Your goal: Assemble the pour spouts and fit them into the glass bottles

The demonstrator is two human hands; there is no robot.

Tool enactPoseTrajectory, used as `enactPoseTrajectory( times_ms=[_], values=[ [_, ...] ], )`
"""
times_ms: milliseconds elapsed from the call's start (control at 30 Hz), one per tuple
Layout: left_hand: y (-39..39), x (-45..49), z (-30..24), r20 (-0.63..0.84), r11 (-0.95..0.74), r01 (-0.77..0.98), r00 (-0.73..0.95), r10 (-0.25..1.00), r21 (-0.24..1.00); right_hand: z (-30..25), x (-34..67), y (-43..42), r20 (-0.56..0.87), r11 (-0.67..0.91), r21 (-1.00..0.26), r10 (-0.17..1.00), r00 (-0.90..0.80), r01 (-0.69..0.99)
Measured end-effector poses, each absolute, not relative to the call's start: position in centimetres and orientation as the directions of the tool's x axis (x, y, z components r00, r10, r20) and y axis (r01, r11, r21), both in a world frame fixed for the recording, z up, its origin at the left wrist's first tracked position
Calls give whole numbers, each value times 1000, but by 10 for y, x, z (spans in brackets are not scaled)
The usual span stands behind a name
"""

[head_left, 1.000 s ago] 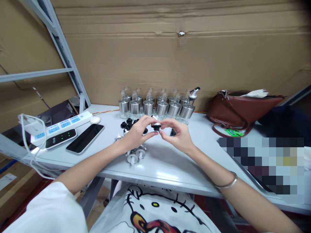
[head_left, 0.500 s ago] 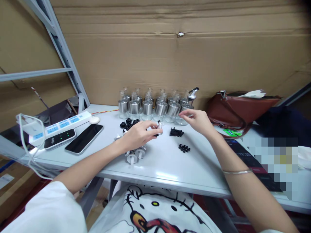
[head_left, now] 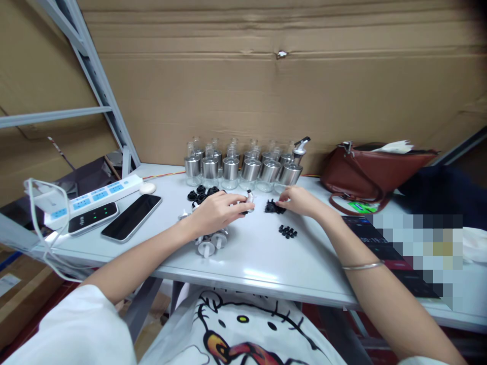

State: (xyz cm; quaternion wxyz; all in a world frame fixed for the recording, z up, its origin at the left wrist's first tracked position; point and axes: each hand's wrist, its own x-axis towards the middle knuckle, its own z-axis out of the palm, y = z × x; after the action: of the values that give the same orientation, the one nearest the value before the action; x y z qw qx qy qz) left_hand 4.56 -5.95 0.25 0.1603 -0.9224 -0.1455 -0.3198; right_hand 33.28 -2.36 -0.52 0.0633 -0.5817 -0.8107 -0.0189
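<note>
My left hand [head_left: 215, 210] is closed around a small silver bottle pourer spout [head_left: 249, 201] with a black tip, held upright above the table. My right hand [head_left: 300, 201] has its thumb and fingertips together at a pile of small black plastic pieces [head_left: 273, 206]; what lies between them is hidden. Nearer the front edge is a group of small black caps [head_left: 288, 231]. Under my left forearm lie several silver-and-white pourer parts [head_left: 207, 247], partly covered. Black ring-like stoppers [head_left: 201, 191] sit behind my left hand.
Rows of glass bottles with steel sleeves [head_left: 230, 167] line the back; the rightmost front one bears a pourer [head_left: 300, 147]. At left lie a phone [head_left: 132, 218], a black device [head_left: 93, 218] and a power strip [head_left: 95, 197]. A brown bag [head_left: 373, 172] and a tablet-like screen [head_left: 391, 253] are at right.
My right hand has come down and slightly forward from beside the bottles to the pile of black pieces. My left hand keeps the pourer spout in nearly the same place.
</note>
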Motion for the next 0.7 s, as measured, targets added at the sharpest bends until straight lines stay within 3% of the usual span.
enactPoseTrajectory(
  times_ms=[700],
  values=[
    [-61, 46, 4, 613, -900, 381, 769, 180, -212, -10, 320, -27, 100, 275, -152, 960, -262, 949]
  ],
)
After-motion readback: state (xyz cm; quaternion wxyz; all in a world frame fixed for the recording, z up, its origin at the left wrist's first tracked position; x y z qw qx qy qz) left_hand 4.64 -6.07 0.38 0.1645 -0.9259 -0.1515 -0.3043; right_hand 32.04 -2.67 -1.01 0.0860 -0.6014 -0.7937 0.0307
